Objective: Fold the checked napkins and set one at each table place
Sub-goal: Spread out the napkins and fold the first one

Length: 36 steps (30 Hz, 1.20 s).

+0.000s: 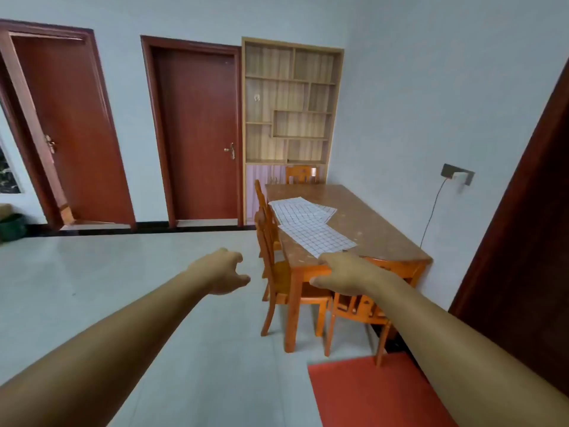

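A view from head height looks down and forward across a pale room, with two bare forearms stretched out ahead. The left hand hovers over the light tiled floor, fingers loosely curled and parted, holding nothing. The right hand reaches out at about the same height, palm down with fingers loosely spread, also empty — from this angle it overlaps the near corner of the bench, but whether it touches the wood cannot be told. The bench is a brown wooden dining table standing against the right-hand wall. On its top lie the checked napkins, white with thin dark grid lines, all unfolded and flat; they overlap each other in a loose pile on the left half of the surface, the nearest one reaching close to the front edge, just beyond the right hand. Orange wooden chairs surround the bench: one on its left side, one at the near end partly hidden behind the right forearm, and one at the far end with only its back showing. Behind the far chair stands a tall light-wood shelf unit with open compartments. Two reddish-brown doors are set in the back wall, the left one ajar. A red mat lies on the floor at lower right — beside it, a dark door edge fills the right margin. A plug and cable hang from a wall socket above the bench.
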Each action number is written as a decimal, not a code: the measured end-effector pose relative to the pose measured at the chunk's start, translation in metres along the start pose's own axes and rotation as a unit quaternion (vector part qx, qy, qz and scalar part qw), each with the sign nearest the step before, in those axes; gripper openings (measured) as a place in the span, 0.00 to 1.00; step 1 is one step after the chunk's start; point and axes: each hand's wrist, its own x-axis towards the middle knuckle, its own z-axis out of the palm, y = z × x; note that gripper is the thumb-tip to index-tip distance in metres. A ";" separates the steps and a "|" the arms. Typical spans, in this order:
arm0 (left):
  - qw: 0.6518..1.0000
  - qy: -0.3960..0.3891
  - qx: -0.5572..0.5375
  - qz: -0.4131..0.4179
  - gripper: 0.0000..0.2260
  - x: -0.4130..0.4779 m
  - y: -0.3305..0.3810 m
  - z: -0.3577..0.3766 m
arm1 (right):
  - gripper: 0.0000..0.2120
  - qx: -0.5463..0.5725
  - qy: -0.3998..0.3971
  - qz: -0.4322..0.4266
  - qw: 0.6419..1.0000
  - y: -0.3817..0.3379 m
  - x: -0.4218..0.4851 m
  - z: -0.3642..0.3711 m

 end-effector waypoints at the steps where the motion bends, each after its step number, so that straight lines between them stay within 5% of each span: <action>1: 1.000 -0.010 -0.002 -0.002 0.27 0.008 -0.006 0.003 | 0.32 0.004 -0.009 0.002 1.000 -0.004 0.011 0.004; 18: 0.999 -0.038 0.002 0.014 0.26 0.208 -0.177 -0.013 | 0.24 0.002 -0.040 0.016 0.999 -0.106 0.247 0.022; 30: 0.998 -0.061 0.009 0.022 0.26 0.408 -0.184 -0.006 | 0.29 0.016 -0.049 0.012 0.999 -0.061 0.456 0.028; 36: 0.998 -0.064 0.004 0.003 0.26 0.530 -0.186 -0.009 | 0.22 0.022 -0.057 0.002 0.998 -0.025 0.586 0.014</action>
